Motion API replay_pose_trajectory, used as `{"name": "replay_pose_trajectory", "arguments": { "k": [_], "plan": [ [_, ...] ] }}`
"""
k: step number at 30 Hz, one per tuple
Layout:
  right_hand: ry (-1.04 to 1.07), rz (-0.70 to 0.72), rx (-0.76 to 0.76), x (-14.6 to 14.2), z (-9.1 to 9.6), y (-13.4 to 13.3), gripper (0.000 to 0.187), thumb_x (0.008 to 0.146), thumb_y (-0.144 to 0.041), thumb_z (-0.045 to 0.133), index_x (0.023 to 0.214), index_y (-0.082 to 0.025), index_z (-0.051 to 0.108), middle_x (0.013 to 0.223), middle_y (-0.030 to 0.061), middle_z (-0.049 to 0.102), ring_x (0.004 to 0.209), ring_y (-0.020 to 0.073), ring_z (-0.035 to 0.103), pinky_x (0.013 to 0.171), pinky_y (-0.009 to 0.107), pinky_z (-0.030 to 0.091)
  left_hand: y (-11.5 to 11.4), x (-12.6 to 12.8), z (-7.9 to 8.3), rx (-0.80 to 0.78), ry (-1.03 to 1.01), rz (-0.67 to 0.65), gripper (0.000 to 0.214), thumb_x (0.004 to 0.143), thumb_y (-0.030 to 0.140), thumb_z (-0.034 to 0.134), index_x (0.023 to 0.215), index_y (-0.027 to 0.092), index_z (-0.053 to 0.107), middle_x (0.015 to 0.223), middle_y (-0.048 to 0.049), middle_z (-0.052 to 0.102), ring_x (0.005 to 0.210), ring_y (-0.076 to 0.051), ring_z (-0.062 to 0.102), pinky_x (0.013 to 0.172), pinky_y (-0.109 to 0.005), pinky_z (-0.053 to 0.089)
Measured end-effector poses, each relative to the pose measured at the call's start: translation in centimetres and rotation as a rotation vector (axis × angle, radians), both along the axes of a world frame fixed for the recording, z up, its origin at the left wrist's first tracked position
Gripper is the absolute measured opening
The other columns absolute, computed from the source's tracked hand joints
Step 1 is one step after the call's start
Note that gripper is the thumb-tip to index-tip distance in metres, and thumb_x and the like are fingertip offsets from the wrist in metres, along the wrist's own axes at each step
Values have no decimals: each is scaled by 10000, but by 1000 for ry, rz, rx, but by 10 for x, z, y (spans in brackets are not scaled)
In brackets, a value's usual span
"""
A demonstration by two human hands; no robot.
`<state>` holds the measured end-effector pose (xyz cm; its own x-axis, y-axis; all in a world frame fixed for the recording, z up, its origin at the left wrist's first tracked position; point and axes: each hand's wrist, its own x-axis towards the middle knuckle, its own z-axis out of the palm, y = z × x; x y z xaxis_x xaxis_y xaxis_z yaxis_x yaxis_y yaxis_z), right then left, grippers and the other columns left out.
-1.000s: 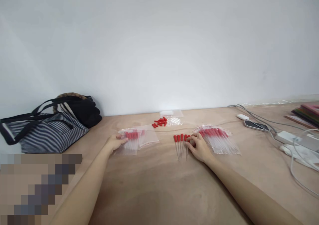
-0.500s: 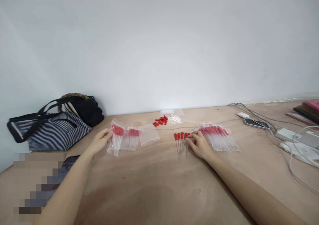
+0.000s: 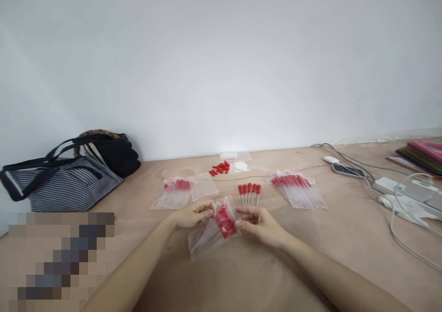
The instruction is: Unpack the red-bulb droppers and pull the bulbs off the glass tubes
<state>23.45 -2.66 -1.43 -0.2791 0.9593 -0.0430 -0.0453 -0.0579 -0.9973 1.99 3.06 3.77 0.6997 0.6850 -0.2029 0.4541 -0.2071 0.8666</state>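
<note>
Both my hands hold one clear zip bag of red-capped droppers [image 3: 217, 226] just above the wooden table [image 3: 241, 275]. My left hand [image 3: 191, 214] pinches the bag's top left edge, and my right hand [image 3: 257, 220] grips its right side beside the red caps. Beyond the bag, several loose red-capped droppers [image 3: 249, 193] lie in a row. A pile of filled bags [image 3: 174, 194] sits to the left, with an empty zip bag [image 3: 203, 186] beside it. Another pile of filled dropper bags [image 3: 296, 190] lies to the right.
Loose red caps [image 3: 220, 167] and small clear bags [image 3: 235, 156] lie near the wall. A striped tote bag [image 3: 65, 178] rests at the left. At the right are a phone [image 3: 347, 170], a mouse [image 3: 330, 159], cables, a power strip [image 3: 405, 188] and stacked coloured books [image 3: 423, 155].
My left hand lifted a filled bag from the left pile and carried it to the centre. My right hand left the loose droppers and took hold of the bag's other side.
</note>
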Motion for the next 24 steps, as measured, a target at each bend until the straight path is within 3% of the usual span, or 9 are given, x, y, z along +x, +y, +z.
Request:
{"name": "replay_pose_trajectory", "arguments": {
  "k": [4, 8, 10, 12, 15, 20, 24],
  "plan": [
    [-8, 63, -87, -3, -3, -2, 426, 536, -358, 711, 869, -108, 618, 577, -7, 607, 486, 95, 517, 512, 225, 391, -2, 4, -8, 67, 53, -15, 300, 744, 478, 487, 745, 179, 513, 668, 24, 478, 619, -121, 467, 622, -258, 414],
    [-16, 52, -84, -11, -4, -6, 268, 546, -238, 647, 785, -120, 629, 471, -47, 556, 420, 75, 477, 464, 201, 363, -25, 11, -13, 565, 85, 268, 168, 756, 312, 508, 868, 203, 570, 891, -45, 549, 878, -194, 485, 802, -316, 364],
    [-15, 39, -72, -16, -5, -8, 241, 552, -201, 599, 778, -124, 627, 440, -61, 529, 396, 68, 457, 449, 195, 357, -41, 19, -16, 724, 131, 376, 173, 787, 321, 463, 739, 199, 576, 792, -43, 562, 781, -179, 512, 733, -290, 380],
    [-21, 37, -34, -22, -5, -11, 208, 566, -182, 546, 750, -129, 628, 428, -67, 504, 386, 61, 441, 434, 187, 347, -55, 30, -20, 662, 201, 380, 291, 796, 363, 442, 579, 191, 532, 621, -18, 539, 605, -146, 497, 590, -253, 368],
    [-38, 62, 22, -28, -6, -15, 182, 581, -160, 475, 689, -145, 621, 436, -65, 488, 398, 60, 443, 435, 182, 354, -62, 43, -25, 536, 281, 413, 350, 774, 391, 452, 497, 180, 488, 505, 6, 509, 494, -119, 455, 489, -230, 302],
    [-45, 130, -63, -27, -5, -15, 205, 538, -123, 459, 665, -152, 618, 480, -64, 500, 448, 55, 449, 492, 183, 391, -54, 47, -25, 429, 380, 433, 326, 713, 422, 497, 504, 172, 525, 460, 14, 518, 453, -115, 457, 448, -217, 253],
    [28, 191, -182, -22, -3, -13, 267, 534, -150, 485, 737, -160, 659, 604, -35, 581, 561, 71, 513, 578, 201, 422, -55, 50, -18, 469, 491, 367, 235, 643, 357, 548, 476, 192, 547, 472, -9, 564, 469, -146, 506, 475, -238, 285]
  ]
}}
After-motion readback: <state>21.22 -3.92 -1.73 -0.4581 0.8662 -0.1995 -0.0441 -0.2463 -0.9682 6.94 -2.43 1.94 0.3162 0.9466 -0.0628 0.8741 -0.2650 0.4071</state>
